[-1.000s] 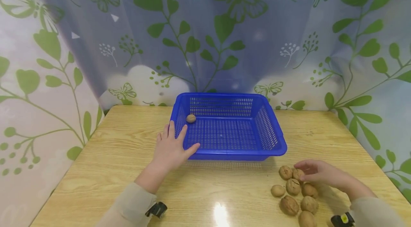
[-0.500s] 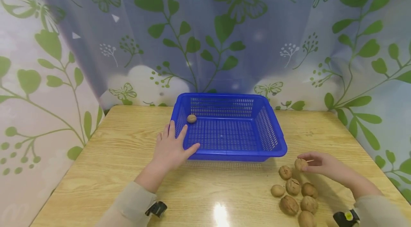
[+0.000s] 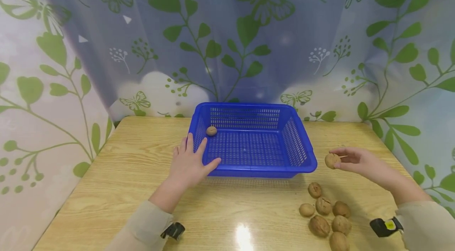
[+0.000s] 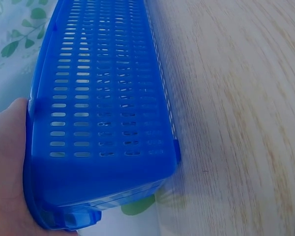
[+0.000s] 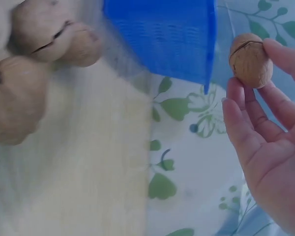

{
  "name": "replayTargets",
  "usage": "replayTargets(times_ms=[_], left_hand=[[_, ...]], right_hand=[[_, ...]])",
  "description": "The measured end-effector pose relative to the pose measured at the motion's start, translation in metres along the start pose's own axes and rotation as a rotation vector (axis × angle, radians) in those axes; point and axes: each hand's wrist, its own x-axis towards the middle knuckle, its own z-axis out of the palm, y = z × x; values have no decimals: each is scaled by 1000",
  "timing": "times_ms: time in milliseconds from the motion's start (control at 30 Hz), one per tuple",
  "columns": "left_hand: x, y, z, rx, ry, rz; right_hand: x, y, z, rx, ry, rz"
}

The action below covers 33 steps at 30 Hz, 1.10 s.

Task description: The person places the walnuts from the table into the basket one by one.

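Note:
A blue plastic basket [image 3: 249, 169] with slotted walls stands on the wooden table, and one walnut [image 3: 211, 131] lies in its back left corner. My left hand [image 3: 188, 165] rests with spread fingers on the basket's front left rim; in the left wrist view it touches the rim beside the slotted wall [image 4: 98, 98]. Right of the basket, my right hand [image 3: 362, 164] pinches a walnut [image 3: 332, 160] between thumb and fingertips, raised off the table. The right wrist view shows a dark crack line across this walnut [image 5: 250, 59].
Several walnuts [image 3: 323, 206] lie in a loose group on the table [image 3: 256, 207] at the front right, with a smaller, paler nut [image 3: 307, 210] at their left side. Behind the table hangs a curtain [image 3: 227, 45] printed with leaves and butterflies.
My right hand has picked a walnut out of the group and carried it up and away from me, to beside the basket's right side. The left hand has stayed on the rim.

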Motion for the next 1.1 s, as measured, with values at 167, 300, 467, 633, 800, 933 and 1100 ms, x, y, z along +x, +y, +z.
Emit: replayTargets(times_ms=[167, 300, 467, 633, 800, 933, 1100], left_hand=[[1, -1, 0, 2, -2, -2], [2, -1, 0, 5, -7, -4], [2, 0, -1, 7, -16, -4], [1, -1, -1, 1, -17, -7], [1, -1, 0, -2, -11, -3], [0, -1, 0, 1, -3, 3], [-1, 0, -1, 6, 3, 7]], right_hand=[[15, -17, -2, -19, 4, -34], [32, -32, 0, 0, -10, -59], [56, -47, 6, 33, -29, -84], [81, -61, 10, 63, -67, -94], [107, -75, 14, 85, -92, -91], [127, -86, 18, 69, -95, -99], [150, -100, 24, 49, -84, -87]])
